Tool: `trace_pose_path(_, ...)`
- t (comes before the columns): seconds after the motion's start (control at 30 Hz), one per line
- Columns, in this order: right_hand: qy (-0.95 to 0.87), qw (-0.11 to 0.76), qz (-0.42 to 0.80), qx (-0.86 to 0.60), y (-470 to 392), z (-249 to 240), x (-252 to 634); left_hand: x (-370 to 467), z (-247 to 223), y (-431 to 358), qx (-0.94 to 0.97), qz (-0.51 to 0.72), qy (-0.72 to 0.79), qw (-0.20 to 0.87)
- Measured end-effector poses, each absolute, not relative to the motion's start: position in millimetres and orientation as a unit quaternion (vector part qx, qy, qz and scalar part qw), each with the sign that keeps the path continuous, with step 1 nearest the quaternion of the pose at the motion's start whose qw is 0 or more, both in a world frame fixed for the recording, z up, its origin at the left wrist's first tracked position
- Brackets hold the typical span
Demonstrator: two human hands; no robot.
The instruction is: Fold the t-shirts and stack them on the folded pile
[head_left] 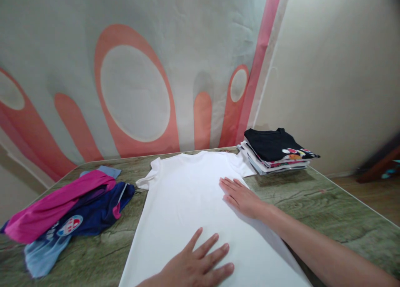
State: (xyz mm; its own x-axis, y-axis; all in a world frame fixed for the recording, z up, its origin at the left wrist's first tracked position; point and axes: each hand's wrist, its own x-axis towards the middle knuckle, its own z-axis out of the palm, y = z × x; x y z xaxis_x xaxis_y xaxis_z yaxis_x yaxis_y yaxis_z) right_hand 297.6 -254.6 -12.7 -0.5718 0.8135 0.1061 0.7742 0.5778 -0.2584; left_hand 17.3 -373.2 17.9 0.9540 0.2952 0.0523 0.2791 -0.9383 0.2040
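- So the white T-shirt (184, 195) is spread out flat right under both hands, neck end pointing away from them, its lower end running out of view on the near side.
- Right hand (240, 197): palm down on the shirt's upper right part, fingers out straight and fairly close together, not gripping anything.
- Left hand (196, 262): nearer and lower, palm down, fingers fanned wide, no hold on anything. Honestly can't tell if it's pressing on the fabric or just above it.
- Past the right hand and a bit to its right there's a folded stack (261, 164), with a black shirt (265, 144) on top. The white sleeve next to it sits right by its edge.
- Out left of the left hand, a loose heap: pink garment (62, 203), navy garment (96, 218), some light blue cloth (46, 253).
- All of it's on a wood-look tabletop (325, 203).
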Motion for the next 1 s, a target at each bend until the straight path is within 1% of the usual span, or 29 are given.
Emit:
trace_pose_path(0.07,-0.879,0.104,0.085,-0.457,-252,-16,301,11,14,-385,0.984,0.038,0.132,0.114)
trace_pose_path(0.13,-0.878,0.106,0.084,-0.459,-256,-17,299,3,21,-391,0.980,0.028,0.123,0.152)
trace_pose_path(0.2,-0.883,0.109,0.090,-0.447,-265,-14,291,-7,33,-387,0.972,0.045,0.161,0.167)
trace_pose_path(0.27,-0.893,0.107,0.101,-0.424,-281,-9,279,-15,42,-372,0.952,0.074,0.265,0.137)
trace_pose_path(0.33,-0.904,0.097,0.115,-0.400,-302,-1,268,-23,40,-351,0.923,0.080,0.367,0.086)
trace_pose_path(0.4,-0.914,0.086,0.129,-0.374,-327,8,260,-29,28,-332,0.910,0.059,0.407,0.047)
trace_pose_path(0.57,-0.935,0.058,0.164,-0.309,-378,24,271,-47,0,-319,0.915,0.039,0.400,-0.016)
trace_pose_path(0.67,-0.932,0.049,0.162,-0.320,-397,22,291,-70,-1,-330,0.909,0.038,0.413,-0.037)
trace_pose_path(0.77,-0.926,0.057,0.156,-0.338,-409,18,311,-100,1,-340,0.897,0.029,0.440,-0.043)
trace_pose_path(0.9,-0.912,0.052,0.206,-0.351,-405,31,320,-114,9,-333,0.889,0.040,0.457,-0.018)
trace_pose_path(1.0,-0.894,0.088,0.212,-0.384,-373,40,301,-80,20,-309,0.872,0.084,0.482,0.005)
